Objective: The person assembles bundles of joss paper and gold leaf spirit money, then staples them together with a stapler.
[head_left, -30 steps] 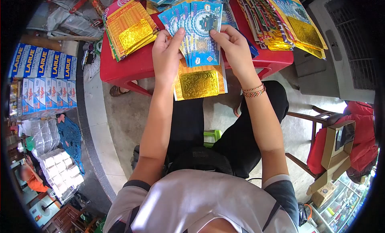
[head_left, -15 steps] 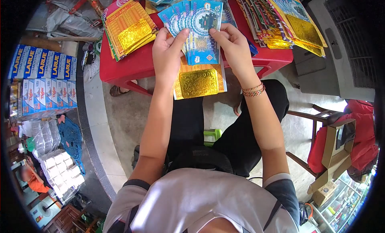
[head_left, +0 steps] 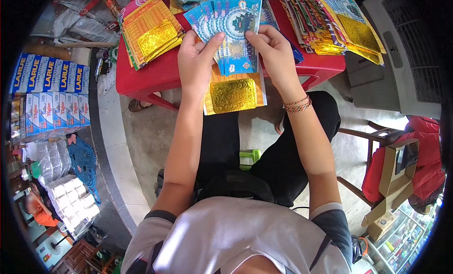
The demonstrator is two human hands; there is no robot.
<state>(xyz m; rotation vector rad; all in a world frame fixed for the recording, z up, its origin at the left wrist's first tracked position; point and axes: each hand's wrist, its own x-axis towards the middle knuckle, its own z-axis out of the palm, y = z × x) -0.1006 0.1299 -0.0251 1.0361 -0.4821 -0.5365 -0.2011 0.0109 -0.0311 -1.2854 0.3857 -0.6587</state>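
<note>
Several blue joss paper notes (head_left: 240, 26) are fanned out between my two hands, above the near edge of the red table. My left hand (head_left: 198, 59) pinches their left side, thumb on top. On the right side, my right hand (head_left: 272, 50) grips the notes with its thumb on their face and its fingers curled. Beneath them a sheet of orange joss paper with a gold foil square (head_left: 233, 95) sticks out past the table edge towards me. What my fingers do behind the notes is hidden.
On the red table (head_left: 141, 83) lie an orange and gold joss paper stack (head_left: 153, 31) at left and a larger stack (head_left: 330, 24) at right. Beer cartons (head_left: 49, 94) stand far left. A wooden chair (head_left: 368, 137) with an open cardboard box (head_left: 394, 175) is at right.
The fan of blue notes has spread slightly wider to the left, and its top has shifted a little left. Both hands keep their grip in nearly the same place.
</note>
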